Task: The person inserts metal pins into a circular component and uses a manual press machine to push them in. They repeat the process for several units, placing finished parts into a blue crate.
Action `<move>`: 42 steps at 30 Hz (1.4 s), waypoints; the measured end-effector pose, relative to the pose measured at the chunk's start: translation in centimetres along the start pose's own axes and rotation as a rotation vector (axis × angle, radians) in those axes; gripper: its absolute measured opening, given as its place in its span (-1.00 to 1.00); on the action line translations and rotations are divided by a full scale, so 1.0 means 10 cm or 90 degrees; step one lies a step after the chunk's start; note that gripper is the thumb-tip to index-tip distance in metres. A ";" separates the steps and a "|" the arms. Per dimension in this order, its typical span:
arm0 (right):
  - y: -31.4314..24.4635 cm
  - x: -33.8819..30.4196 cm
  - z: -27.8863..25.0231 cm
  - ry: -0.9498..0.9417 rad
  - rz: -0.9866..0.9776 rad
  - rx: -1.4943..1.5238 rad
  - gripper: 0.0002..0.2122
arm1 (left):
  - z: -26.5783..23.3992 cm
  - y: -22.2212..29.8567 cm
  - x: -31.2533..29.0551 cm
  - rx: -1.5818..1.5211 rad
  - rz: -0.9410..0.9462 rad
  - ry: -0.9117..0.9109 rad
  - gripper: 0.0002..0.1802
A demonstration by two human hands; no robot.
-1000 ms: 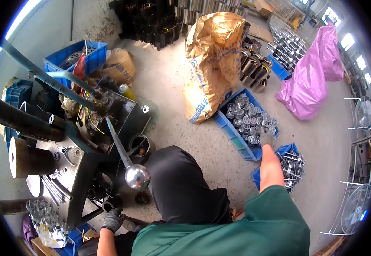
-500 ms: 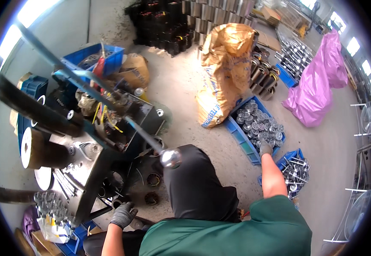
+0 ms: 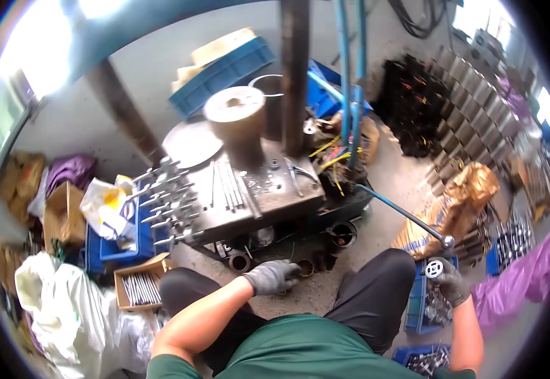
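Note:
My right hand (image 3: 453, 285), in a grey glove, grips a round silver metal end cap (image 3: 434, 269) with holes in its face. It is above a blue crate (image 3: 416, 303) holding more of these metal pieces (image 3: 438, 308). Between my knees is my gloved left hand (image 3: 273, 276), its fingers loosely curved and a little apart, with nothing seen in them. By its fingertips a dark ring-shaped part (image 3: 306, 268) is on the floor below the press table (image 3: 256, 221).
Steel rods (image 3: 227, 186) and a thick metal cylinder (image 3: 235, 120) stand or lie on the table. A ball-ended lever (image 3: 407, 216) slants out toward my right knee. Shafts (image 3: 167, 202) are racked at the table's left, above a blue bin (image 3: 120, 249). A brown sack (image 3: 452, 211) stands right.
My view has swung left toward the press table. My right hand has lifted from the crate with an end cap in it. My left hand has moved inward between my knees.

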State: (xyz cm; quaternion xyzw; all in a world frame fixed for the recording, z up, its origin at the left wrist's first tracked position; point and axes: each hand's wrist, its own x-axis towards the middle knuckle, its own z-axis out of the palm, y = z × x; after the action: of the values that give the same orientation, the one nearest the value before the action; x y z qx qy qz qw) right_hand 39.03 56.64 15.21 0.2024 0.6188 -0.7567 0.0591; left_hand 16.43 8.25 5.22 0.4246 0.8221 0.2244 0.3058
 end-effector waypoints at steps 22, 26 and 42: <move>-0.90 2.13 4.11 -0.142 -0.620 -0.277 -0.36 | 0.21 0.03 0.16 -0.985 -0.097 0.279 -0.81; -1.58 2.62 4.27 -0.059 -0.708 -0.489 -0.34 | 0.27 0.01 0.28 -1.154 -0.178 0.198 -0.80; -2.23 3.40 4.84 -0.002 -0.664 -0.876 -0.53 | -0.04 -0.05 0.25 -1.211 -0.216 0.288 -0.83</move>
State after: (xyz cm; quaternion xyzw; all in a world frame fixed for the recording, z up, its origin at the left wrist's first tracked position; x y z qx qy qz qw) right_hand -10.86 20.71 30.06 -0.1893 0.9533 -0.1443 -0.1857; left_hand 14.74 10.04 4.46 -0.1734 0.3886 0.8198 0.3833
